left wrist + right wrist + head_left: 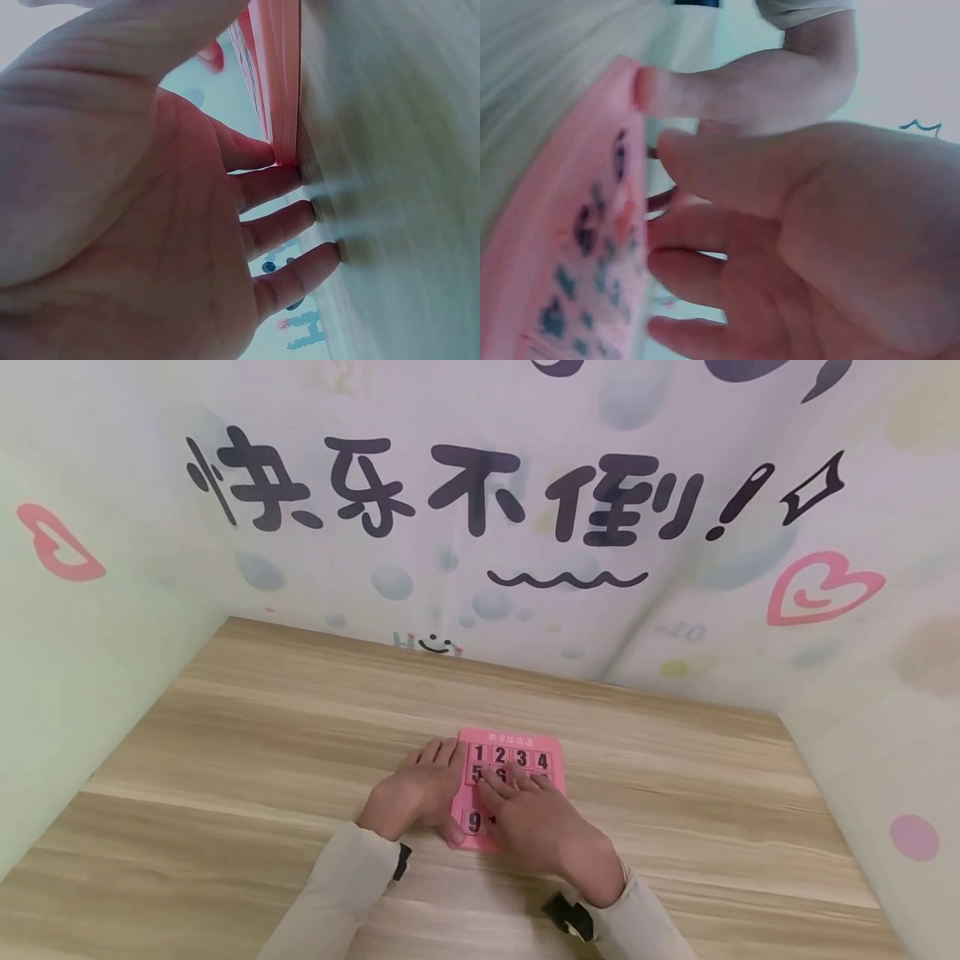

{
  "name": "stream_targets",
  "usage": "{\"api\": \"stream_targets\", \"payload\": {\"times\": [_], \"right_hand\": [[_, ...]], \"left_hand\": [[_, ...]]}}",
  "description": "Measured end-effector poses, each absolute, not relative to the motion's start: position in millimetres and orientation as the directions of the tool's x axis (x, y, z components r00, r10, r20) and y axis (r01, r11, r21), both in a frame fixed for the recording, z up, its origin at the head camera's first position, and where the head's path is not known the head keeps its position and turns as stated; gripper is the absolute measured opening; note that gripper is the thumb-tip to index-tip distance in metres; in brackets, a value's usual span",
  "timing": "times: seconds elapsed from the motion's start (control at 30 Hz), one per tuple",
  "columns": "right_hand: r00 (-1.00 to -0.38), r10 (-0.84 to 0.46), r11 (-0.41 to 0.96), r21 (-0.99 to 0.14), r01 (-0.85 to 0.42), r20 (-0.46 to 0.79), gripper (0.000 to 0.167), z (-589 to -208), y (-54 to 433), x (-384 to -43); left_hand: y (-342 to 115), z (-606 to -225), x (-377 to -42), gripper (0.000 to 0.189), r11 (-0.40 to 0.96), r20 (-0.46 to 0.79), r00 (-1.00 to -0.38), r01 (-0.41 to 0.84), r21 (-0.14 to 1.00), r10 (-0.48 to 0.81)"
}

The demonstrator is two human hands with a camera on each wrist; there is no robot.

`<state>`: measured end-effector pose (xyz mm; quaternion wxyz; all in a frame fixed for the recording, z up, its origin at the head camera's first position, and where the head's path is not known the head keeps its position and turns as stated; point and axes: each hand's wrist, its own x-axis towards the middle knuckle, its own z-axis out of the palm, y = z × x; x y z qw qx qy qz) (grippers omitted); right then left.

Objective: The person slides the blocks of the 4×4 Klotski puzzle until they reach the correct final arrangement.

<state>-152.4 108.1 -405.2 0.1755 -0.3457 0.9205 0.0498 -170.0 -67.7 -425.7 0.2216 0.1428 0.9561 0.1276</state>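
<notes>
A pink sliding number puzzle (512, 737) lies flat on the table, with tiles 1, 2, 3 and 4 along its top row. Tiles 5 and 6 show below them, and a 9 tile (473, 822) sits at the lower left with bare pink tray above it. Along the puzzle's left edge my left hand (414, 792) rests, its fingers extended on the tabletop and its thumb at the lower left corner. My right hand (538, 823) lies over the tiles with fingertips touching the middle rows. It hides most of the lower right tiles.
The wood-grain table (300, 727) extends around the puzzle on all sides. A white printed backdrop (450, 585) with large dark characters stands along the far edge, and pale panels border the left and right. Black straps (567, 916) sit at the wrists.
</notes>
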Motion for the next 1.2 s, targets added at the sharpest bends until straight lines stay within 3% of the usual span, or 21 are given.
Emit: {"api": "stream_targets", "payload": {"times": [0.3,1.2], "right_hand": [[-0.62,-0.647,0.703,-0.034,-0.71,-0.444,0.054,-388,105,-130],[-0.665,-0.599,0.73,0.037,-0.683,-0.446,0.049,-398,97,-128]], "left_hand": [[-68,-426,-169,0.126,0.923,-0.373,-0.862,0.235,0.305,0.343],[-68,-425,-169,0.125,0.921,-0.373,-0.861,0.235,0.311,0.346]]}}
